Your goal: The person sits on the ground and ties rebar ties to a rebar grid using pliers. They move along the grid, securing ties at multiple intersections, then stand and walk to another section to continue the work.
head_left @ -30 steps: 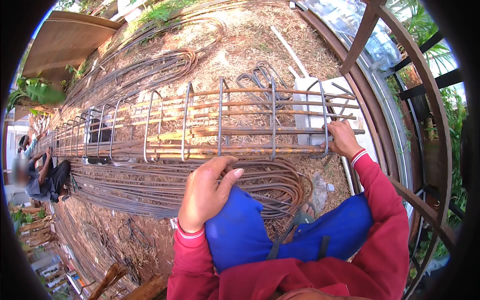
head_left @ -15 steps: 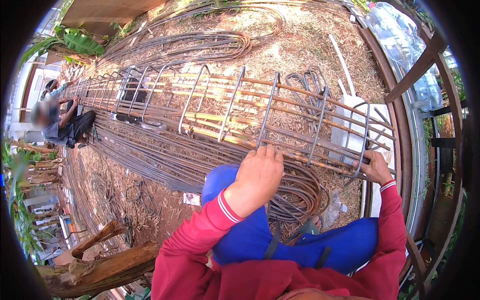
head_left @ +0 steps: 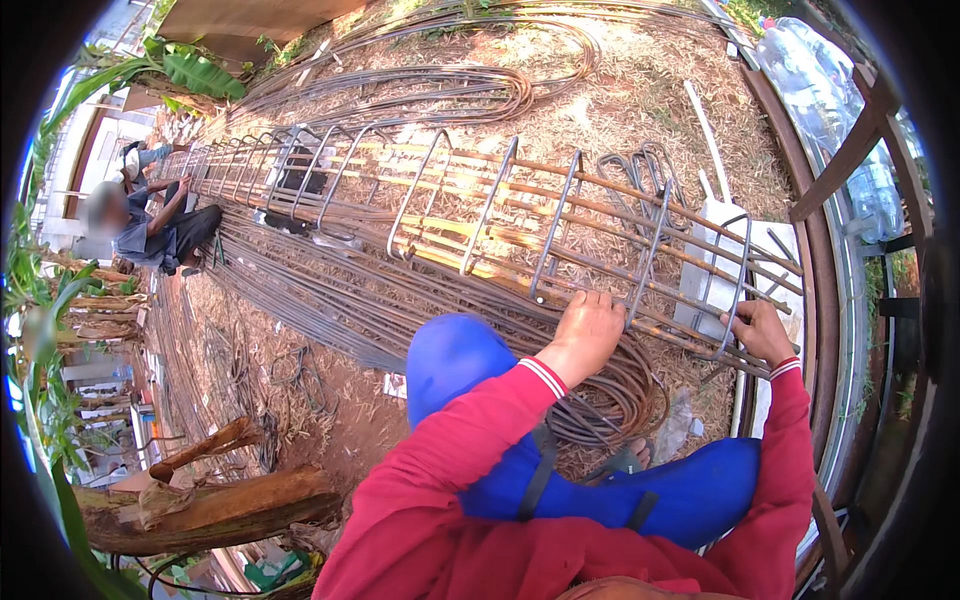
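Note:
A long rebar cage (head_left: 470,215) lies across the scene, its rusty lengthwise bars ringed by several bent steel stirrups. On its near lower side my left hand (head_left: 588,335) is closed over a bar, with the fingertips beside a stirrup (head_left: 650,250); the palm is turned away from view. At the right end my right hand (head_left: 762,330) pinches the last stirrup (head_left: 741,270) near its lower corner, thumb and fingers around the rod.
Bundled rebar (head_left: 310,285) lies under and beside the cage, with a looped end (head_left: 630,395) near my knees. Two people (head_left: 150,220) crouch at the cage's far left end. A log (head_left: 220,510) sits at lower left; plastic bottles (head_left: 820,100) stand behind a rail at right.
My left hand has moved right along the cage, from one stirrup toward another. My right hand stays at the end stirrup. The view has shifted slightly, and the far people have changed posture.

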Tool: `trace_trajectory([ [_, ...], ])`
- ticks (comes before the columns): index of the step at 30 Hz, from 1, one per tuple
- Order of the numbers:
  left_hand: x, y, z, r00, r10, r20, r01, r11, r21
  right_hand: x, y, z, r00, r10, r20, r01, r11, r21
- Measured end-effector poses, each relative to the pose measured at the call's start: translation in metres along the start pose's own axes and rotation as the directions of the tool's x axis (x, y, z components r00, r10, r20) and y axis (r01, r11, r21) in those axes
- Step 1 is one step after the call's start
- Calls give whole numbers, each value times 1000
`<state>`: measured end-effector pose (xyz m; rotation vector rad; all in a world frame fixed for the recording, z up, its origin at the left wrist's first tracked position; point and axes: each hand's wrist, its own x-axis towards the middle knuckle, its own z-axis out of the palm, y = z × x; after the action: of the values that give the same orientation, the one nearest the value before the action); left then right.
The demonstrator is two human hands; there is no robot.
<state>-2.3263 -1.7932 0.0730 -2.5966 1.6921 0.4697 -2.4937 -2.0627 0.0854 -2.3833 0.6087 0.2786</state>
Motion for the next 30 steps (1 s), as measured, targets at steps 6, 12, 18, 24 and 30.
trace_trajectory([
  [6,10,3,-8,921,-18,-390,-32,992,-122,-22,-9,-3,978,42,202,-56,996,66],
  [12,19,-4,-12,968,36,-250,-63,993,-102,-26,-1,-10,957,72,280,-137,965,222],
  [18,17,-7,-17,984,54,-170,-78,987,-142,1,24,6,908,179,378,-286,926,248],
  [24,12,-10,-20,982,68,-179,-101,977,-185,28,17,27,864,-16,503,15,1000,5],
  [30,8,-10,-25,976,85,-202,-120,978,-169,20,0,11,948,-69,312,67,998,15],
])
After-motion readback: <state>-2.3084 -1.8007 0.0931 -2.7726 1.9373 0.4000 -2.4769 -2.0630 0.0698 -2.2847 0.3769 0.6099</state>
